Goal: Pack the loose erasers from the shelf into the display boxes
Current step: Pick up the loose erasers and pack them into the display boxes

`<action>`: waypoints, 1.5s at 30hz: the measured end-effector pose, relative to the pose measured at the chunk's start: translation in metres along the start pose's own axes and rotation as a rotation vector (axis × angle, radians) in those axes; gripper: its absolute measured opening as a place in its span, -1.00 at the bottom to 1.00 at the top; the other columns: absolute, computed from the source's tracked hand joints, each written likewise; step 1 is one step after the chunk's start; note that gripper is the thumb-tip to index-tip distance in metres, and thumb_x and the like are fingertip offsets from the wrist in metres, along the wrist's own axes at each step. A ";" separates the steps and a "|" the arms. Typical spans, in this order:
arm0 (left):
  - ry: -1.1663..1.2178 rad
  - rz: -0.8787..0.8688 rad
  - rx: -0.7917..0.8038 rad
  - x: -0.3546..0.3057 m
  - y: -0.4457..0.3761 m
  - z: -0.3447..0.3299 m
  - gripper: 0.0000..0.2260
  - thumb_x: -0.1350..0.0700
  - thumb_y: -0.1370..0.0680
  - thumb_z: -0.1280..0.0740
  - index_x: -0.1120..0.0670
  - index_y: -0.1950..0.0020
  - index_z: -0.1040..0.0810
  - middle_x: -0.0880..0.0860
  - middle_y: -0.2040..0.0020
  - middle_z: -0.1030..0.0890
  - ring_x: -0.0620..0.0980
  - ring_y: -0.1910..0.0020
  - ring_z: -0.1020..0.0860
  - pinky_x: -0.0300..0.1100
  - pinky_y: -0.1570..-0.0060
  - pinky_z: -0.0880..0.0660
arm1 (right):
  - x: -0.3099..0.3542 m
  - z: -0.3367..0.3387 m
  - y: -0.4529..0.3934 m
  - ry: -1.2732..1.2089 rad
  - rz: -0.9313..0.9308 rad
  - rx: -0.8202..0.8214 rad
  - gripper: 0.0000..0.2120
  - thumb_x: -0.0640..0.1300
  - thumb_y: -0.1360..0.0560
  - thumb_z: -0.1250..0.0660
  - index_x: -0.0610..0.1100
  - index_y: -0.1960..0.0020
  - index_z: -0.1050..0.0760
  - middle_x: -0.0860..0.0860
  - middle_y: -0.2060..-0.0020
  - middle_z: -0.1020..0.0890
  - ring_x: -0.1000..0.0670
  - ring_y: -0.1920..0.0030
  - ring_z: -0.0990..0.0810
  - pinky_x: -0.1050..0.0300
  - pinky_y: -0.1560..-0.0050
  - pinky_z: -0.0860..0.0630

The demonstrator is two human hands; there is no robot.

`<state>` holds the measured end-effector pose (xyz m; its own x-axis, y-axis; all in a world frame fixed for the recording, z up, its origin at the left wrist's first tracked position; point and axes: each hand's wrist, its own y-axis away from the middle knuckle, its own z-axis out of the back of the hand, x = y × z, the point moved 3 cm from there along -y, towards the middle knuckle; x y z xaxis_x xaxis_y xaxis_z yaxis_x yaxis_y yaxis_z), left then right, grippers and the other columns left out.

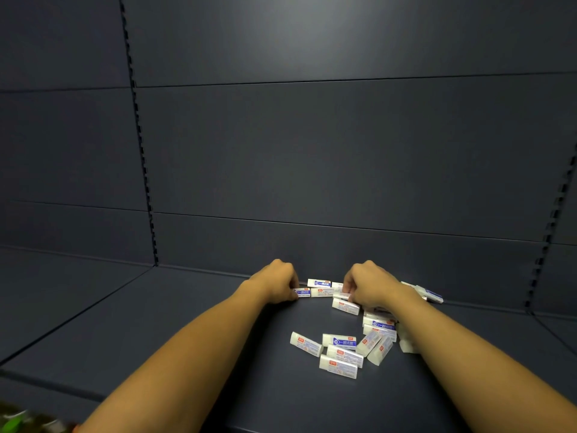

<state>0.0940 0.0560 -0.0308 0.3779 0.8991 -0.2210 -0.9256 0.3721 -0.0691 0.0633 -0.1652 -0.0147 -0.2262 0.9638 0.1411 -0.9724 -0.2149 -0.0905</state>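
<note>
Judging from how things lie, the packing has barely begun: no display box shows anywhere in view, and every eraser that can be seen is loose on the dark shelf (156,323). Going from the left, the left hand (279,284) reaches to the back of the shelf with its fingers curled, and its grip pinches the near end of a blue-and-white eraser (302,292) that lies flat close to the back wall (312,151). Just to the right of that one, a few more erasers (319,283) lie in a short row between the two hands, touching or nearly touching each other. The right hand (367,287) comes next, its fingers curled down over the erasers at the right end of that row; its grip looks closed on one or two of them, though how many it holds cannot be told. Nearer the viewer, between the forearms and partly under the right one, a loose heap of erasers (343,351) lies untouched at mixed angles, apart from either grip. Farthest right, beyond the right wrist, another eraser (432,294) lies by the back wall. Nearly all the work seems left to do.
</note>
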 end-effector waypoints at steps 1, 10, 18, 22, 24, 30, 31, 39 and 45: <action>-0.007 0.000 -0.011 0.001 0.001 0.001 -0.82 0.06 -0.51 -0.45 0.04 -0.09 -0.69 0.02 -0.01 -0.66 0.00 0.06 -0.61 0.01 -0.01 -0.63 | 0.000 0.000 0.000 0.001 -0.004 0.000 -0.85 -0.17 -0.46 -0.43 -0.01 -0.01 -0.64 0.02 0.06 -0.62 -0.01 0.09 -0.60 0.01 -0.01 -0.62; 0.018 -0.008 -0.049 0.006 0.010 0.009 -0.80 0.07 -0.49 -0.48 0.04 -0.09 -0.69 0.00 0.00 -0.66 -0.03 0.08 -0.62 -0.02 -0.01 -0.64 | -0.008 0.005 0.004 -0.127 -0.027 0.004 -0.80 -0.21 -0.41 -0.34 -0.02 0.07 -0.68 0.06 0.07 -0.66 0.05 0.08 -0.64 0.03 -0.01 -0.65; 0.042 -0.046 -0.096 0.000 0.017 0.024 -0.85 0.04 -0.50 -0.50 0.03 -0.04 -0.72 -0.05 0.07 -0.69 -0.10 0.10 -0.62 -0.09 -0.02 -0.61 | -0.007 0.020 0.014 -0.225 -0.028 -0.029 -0.76 -0.27 -0.46 -0.30 -0.05 0.08 -0.72 0.07 0.12 -0.70 0.13 0.09 -0.63 0.20 0.04 -0.61; 0.049 -0.094 -0.103 -0.012 0.015 0.033 -0.84 0.08 -0.50 -0.51 0.05 -0.06 -0.73 -0.03 0.06 -0.69 -0.09 0.11 -0.61 -0.20 0.06 -0.55 | -0.008 0.029 0.019 -0.237 -0.050 -0.063 -0.76 -0.26 -0.46 -0.30 -0.03 0.13 -0.72 0.10 0.16 -0.70 0.12 0.10 -0.64 0.10 -0.01 -0.64; 0.055 -0.114 -0.103 -0.020 0.013 0.039 -0.85 0.09 -0.49 -0.51 0.05 -0.05 -0.73 -0.02 0.07 -0.69 -0.09 0.10 -0.61 -0.20 0.07 -0.55 | -0.008 0.035 0.026 -0.234 -0.058 -0.078 -0.78 -0.26 -0.48 -0.32 -0.04 0.10 -0.72 0.08 0.13 -0.70 0.12 0.08 -0.63 0.13 -0.02 -0.63; 0.066 -0.193 -0.103 -0.050 0.001 0.040 -0.91 0.08 -0.47 -0.52 0.02 0.04 -0.73 -0.08 0.17 -0.66 -0.09 0.12 -0.62 -0.14 0.05 -0.60 | -0.024 0.047 0.057 -0.238 -0.143 -0.140 -0.81 -0.26 -0.52 -0.34 -0.07 0.05 -0.71 0.05 0.09 -0.68 0.11 0.08 -0.62 0.19 0.02 -0.60; 0.062 -0.217 -0.102 -0.057 -0.001 0.038 -0.90 0.08 -0.47 -0.52 0.02 0.03 -0.73 -0.07 0.16 -0.66 -0.10 0.11 -0.62 -0.14 0.05 -0.60 | -0.028 0.049 0.063 -0.231 -0.166 -0.145 -0.82 -0.25 -0.52 -0.34 -0.07 0.04 -0.71 0.05 0.09 -0.68 0.11 0.08 -0.62 0.20 0.02 -0.59; 0.079 -0.403 -0.075 -0.121 -0.008 0.020 -0.87 0.04 -0.48 -0.51 0.01 0.01 -0.71 -0.06 0.09 -0.66 -0.10 0.13 -0.60 -0.10 0.04 -0.62 | -0.071 0.058 0.130 -0.171 -0.399 -0.177 -0.79 -0.25 -0.50 -0.34 -0.06 0.03 -0.72 0.06 0.12 -0.68 0.11 0.10 -0.61 0.26 0.14 -0.52; 0.078 -0.503 -0.041 -0.170 0.001 0.006 -0.85 0.08 -0.50 -0.50 0.06 -0.05 -0.69 -0.04 0.06 -0.64 -0.07 0.12 -0.60 -0.11 0.01 -0.63 | -0.095 0.066 0.180 -0.166 -0.526 -0.222 -0.76 -0.24 -0.47 -0.31 -0.01 0.09 -0.72 0.04 0.16 -0.68 0.04 0.12 -0.63 0.14 0.06 -0.60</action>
<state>0.0290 -0.0950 0.0128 0.7755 0.5909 -0.2222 -0.6304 0.7435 -0.2232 -0.0940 -0.3056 0.0206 0.2601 0.8905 0.3733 -0.9251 0.3406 -0.1677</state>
